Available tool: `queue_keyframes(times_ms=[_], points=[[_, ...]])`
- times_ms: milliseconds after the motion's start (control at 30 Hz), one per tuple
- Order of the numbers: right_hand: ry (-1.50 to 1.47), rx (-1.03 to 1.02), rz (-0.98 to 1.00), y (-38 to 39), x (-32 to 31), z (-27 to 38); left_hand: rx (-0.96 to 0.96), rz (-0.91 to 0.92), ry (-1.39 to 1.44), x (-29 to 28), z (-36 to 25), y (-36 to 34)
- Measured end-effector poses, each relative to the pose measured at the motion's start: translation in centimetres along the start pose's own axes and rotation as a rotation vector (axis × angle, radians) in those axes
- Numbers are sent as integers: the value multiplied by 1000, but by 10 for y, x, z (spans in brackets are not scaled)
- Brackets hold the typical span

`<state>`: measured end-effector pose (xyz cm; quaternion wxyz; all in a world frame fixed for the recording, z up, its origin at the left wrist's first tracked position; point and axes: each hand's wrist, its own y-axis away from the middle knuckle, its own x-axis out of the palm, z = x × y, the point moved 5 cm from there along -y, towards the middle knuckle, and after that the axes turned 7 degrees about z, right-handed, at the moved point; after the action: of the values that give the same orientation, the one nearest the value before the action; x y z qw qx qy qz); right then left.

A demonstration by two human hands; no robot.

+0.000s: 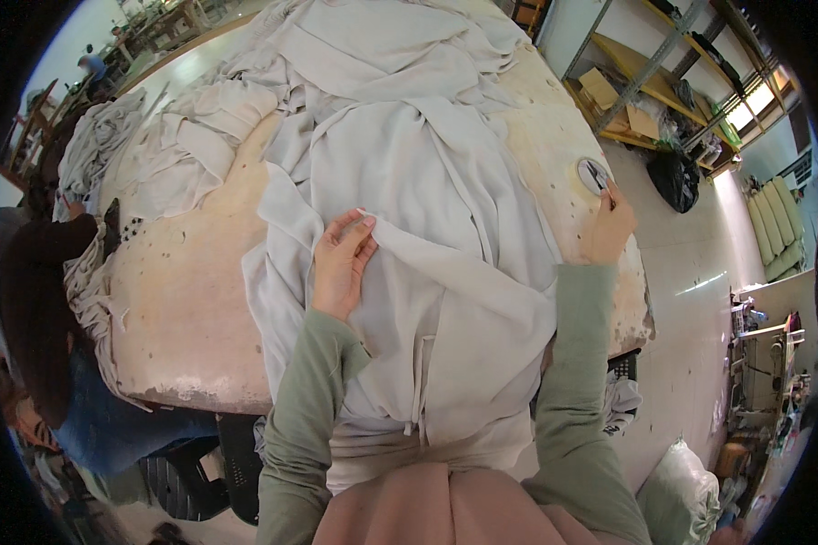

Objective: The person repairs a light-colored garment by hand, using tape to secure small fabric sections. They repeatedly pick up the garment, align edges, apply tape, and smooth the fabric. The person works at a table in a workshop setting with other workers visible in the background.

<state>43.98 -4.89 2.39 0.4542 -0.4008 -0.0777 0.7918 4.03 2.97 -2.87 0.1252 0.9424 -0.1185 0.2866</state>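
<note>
Nearest the camera: dusty-pink cloth worn by the person [409, 509], at the table's near edge. Largest: pale, worn wooden table [191, 300]. Mid-table & running over its near edge: soft light-grey cloth [400, 163] in loose folds. At the table's L side: co-worker in dark brown top & blue jeans [45, 282].

Mid-table, L hand [341, 268]: thumb & fingertips pinched on the cloth's folded edge, other fingers loosely curled. Over the table's R side, R hand [609, 227]: fingers bunched by a round white ring or dish [580, 174] and a small dark pointed tool [594, 173], poss. snips; can't tell if it's gripped.

Risks, judging by eye: cloth hanging off the table's near edge could drag w/ its own weight & slip the L pinch; the table's worn rim may snag it; the tool, if sharp, might nick cloth b/c layers lie loose.

Edges/room: R hand is near the table's R edge, so a knocked tool could fall to the floor. Wood shows both sides of the cloth: wide on table's L, narrower on R.
</note>
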Motion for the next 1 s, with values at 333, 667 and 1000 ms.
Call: queue_keyframes(times_ms=[333,667,1000], points=[[70,8,494,3,20,10,-49,-1,-31,-4,0,-1],[-275,-43,377,8,25,26,581,-194,-644,15,-37,18],[-1021,69,1260,106,75,132,160,543,-425,56,-4,33]])
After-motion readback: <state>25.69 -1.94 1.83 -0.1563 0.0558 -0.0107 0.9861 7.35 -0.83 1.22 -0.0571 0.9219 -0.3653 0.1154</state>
